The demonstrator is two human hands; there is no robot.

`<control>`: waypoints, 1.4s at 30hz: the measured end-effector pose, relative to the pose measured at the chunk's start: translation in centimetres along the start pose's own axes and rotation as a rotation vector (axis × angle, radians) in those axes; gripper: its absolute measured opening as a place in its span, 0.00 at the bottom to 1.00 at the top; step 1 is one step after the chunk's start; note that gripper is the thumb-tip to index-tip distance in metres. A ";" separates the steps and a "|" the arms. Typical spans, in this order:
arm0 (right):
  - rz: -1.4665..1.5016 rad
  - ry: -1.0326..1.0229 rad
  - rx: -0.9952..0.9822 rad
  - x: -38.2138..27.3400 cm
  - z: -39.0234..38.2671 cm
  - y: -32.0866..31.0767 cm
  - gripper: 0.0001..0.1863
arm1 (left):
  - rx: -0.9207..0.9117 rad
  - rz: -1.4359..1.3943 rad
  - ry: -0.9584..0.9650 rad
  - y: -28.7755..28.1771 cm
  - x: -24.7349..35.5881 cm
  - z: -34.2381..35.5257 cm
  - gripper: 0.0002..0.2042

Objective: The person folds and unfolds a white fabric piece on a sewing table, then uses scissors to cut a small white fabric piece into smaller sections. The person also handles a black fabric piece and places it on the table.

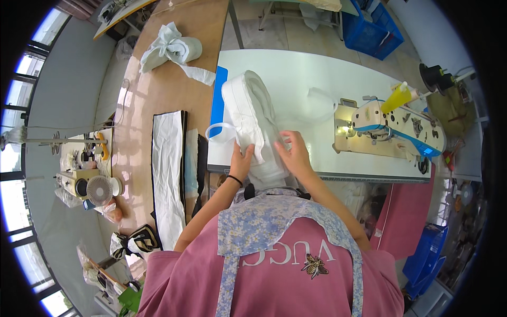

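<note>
A long bundle of folded white fabric strips (246, 105), with a looped top and sheer layers along its right side, lies lengthwise on the white sewing table (309, 68). My left hand (240, 162) grips its lower left side, thumb on the fabric. On the opposite side, my right hand (292, 153) holds the sheer layers with bent fingers. A translucent curled strip (222, 127) loops out beside my left hand. Another pale, clear curl (319, 98) rests farther right on the tabletop.
A sewing machine (380, 124) occupies the right side. A blue panel (218, 90) edges the table's left. The adjoining wooden table (137, 105) holds knotted white fabric (169, 50) and dark-edged strips (169, 158). Another machine and a fan (99, 190) stand far left; blue bins (369, 31) sit behind.
</note>
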State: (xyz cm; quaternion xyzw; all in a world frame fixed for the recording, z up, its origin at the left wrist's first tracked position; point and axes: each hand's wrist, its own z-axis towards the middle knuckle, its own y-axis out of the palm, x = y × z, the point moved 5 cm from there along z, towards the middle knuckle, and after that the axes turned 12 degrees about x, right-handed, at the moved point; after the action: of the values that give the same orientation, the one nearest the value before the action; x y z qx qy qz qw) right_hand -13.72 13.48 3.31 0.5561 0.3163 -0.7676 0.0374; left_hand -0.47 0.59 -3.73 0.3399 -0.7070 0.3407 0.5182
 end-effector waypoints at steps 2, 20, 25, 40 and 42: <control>-0.071 -0.034 0.047 3.8 -0.8 0.2 0.25 | 0.137 0.187 0.212 -0.6 1.4 -0.5 0.32; 0.133 -0.141 -0.662 -4.8 -4.2 5.0 0.28 | -0.227 0.184 -0.328 -3.0 3.8 0.0 0.36; 0.026 -0.233 -0.512 -3.9 -3.1 4.5 0.29 | -0.143 0.067 -0.390 -3.6 0.2 1.0 0.29; -0.068 0.146 -0.330 2.3 -4.3 2.6 0.26 | -0.001 0.841 0.082 -6.5 -0.3 -0.1 0.33; -0.130 0.272 -0.436 2.5 -4.4 2.9 0.27 | -0.029 0.745 0.079 -5.9 -0.6 -0.9 0.34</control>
State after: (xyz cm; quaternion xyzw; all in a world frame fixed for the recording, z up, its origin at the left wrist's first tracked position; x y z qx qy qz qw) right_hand -9.78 14.22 -0.97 0.6115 0.5113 -0.6004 0.0642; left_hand 5.06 -1.81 -3.38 0.0385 -0.7663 0.5087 0.3905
